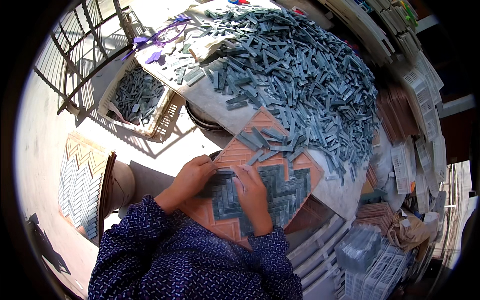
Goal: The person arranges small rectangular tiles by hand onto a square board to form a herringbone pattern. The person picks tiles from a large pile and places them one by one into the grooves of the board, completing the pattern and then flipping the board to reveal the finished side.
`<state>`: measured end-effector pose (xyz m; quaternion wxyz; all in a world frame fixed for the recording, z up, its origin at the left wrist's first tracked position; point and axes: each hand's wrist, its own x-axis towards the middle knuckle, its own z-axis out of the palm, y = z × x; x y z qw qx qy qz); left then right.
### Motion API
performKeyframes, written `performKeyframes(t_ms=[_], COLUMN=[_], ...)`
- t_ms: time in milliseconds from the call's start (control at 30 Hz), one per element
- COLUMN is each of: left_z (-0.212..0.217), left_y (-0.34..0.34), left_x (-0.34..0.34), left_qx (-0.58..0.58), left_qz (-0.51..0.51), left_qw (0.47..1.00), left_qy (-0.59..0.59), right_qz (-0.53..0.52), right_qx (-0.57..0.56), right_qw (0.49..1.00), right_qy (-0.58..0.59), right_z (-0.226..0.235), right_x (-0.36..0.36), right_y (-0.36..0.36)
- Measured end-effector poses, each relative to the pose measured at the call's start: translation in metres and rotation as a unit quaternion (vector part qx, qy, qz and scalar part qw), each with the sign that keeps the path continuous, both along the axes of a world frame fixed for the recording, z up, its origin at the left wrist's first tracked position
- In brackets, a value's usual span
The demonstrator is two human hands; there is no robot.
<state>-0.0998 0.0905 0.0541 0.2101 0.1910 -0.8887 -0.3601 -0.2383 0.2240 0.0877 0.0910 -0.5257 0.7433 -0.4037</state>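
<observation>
An orange herringbone mould tray (228,228) lies tilted in front of me, half on the table. Dark grey-green stone tile strips (287,192) fill its near and middle slots in a zigzag. My left hand (192,179) is closed at the tray's left edge, fingertips bent down; what it holds is hidden. Over the laid strips, my right hand (251,196) is closed, its fingertips on a strip next to the left fingertips. Several loose strips (260,140) lie across the tray's far slots.
A big heap of strips (300,75) covers the table (220,107). Purple-handled scissors (170,32) lie at its far left. Left stand a white crate (107,95) of strips and a filled herringbone panel (82,185). White baskets (402,165) and stacked trays (375,218) stand right.
</observation>
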Motion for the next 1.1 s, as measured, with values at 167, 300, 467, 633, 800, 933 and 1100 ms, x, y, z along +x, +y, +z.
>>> performKeyframes(t_ms=[167,300,467,633,800,933,1100], left_z=[0.006,0.006,-0.009,-0.007,-0.006,-0.007,-0.003], left_y=[0.004,0.005,0.005,0.006,0.006,0.006,0.004], left_x=[-0.001,0.002,-0.001,-0.012,-0.013,-0.006,0.001], left_qx=[0.016,0.018,-0.001,-0.024,0.011,0.068,0.119], left_qz=[0.017,0.025,0.017,0.021,0.029,0.077,0.081], left_qw=[1.000,0.999,1.000,0.999,0.999,0.991,0.986], left_qy=[0.003,0.020,0.024,-0.003,0.039,0.081,0.080], right_qz=[0.043,0.054,-0.068,-0.154,-0.219,-0.200,-0.131], right_qx=[0.025,0.012,-0.025,0.054,0.143,0.153,0.092], right_qw=[0.996,0.994,0.997,0.984,0.960,0.964,0.981], right_qy=[0.071,0.097,0.030,0.066,0.095,0.085,0.110], right_z=[-0.018,-0.022,-0.010,-0.013,-0.007,-0.001,-0.011], right_x=[-0.011,-0.016,-0.032,-0.053,-0.048,-0.043,-0.046], right_y=[-0.016,-0.023,-0.016,-0.015,-0.031,-0.035,-0.028])
